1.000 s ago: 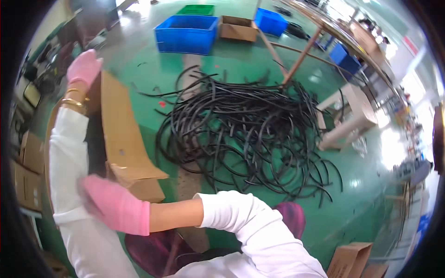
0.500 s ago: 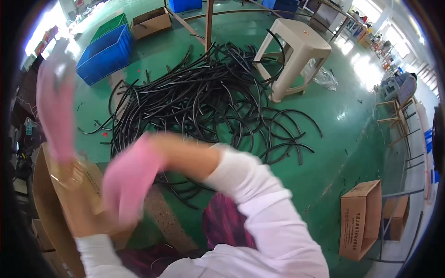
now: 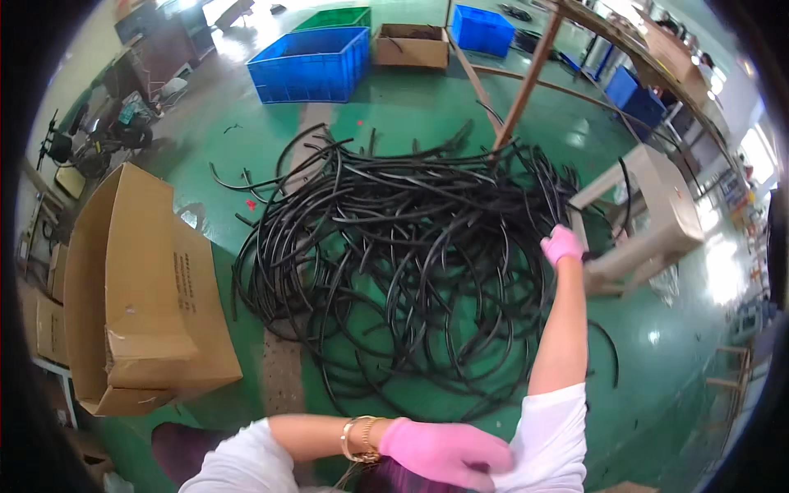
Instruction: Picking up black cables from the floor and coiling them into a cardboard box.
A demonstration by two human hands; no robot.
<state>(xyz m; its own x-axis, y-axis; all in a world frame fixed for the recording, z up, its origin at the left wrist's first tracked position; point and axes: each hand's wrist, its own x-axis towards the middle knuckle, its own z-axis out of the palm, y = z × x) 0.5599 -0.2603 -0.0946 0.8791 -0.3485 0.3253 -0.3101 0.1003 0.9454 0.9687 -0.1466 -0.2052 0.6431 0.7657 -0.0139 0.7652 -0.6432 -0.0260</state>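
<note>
A large tangled heap of black flexible tubes (image 3: 411, 214) lies on the green floor in front of me. My right hand (image 3: 565, 245), in a pink glove, reaches out to the heap's right side beside the stool. Its fingers are closed around black tubes there; how many I cannot make out. My left hand (image 3: 444, 452), also pink-gloved with gold bracelets at the wrist, is held low near my body by my right sleeve. Nothing shows in it; its fingers are stretched out and slightly blurred.
A beige plastic stool (image 3: 645, 218) stands at the heap's right edge. To the left is a big open cardboard box (image 3: 136, 287). Beyond the heap are a blue crate (image 3: 311, 66), a smaller carton (image 3: 411, 51), another blue bin (image 3: 482, 31) and a wooden post (image 3: 530, 78).
The view has swung, so the heap and stool sit farther right. My right hand has gone from the left over to the tubes by the stool; my left hand has come down from the upper left.
</note>
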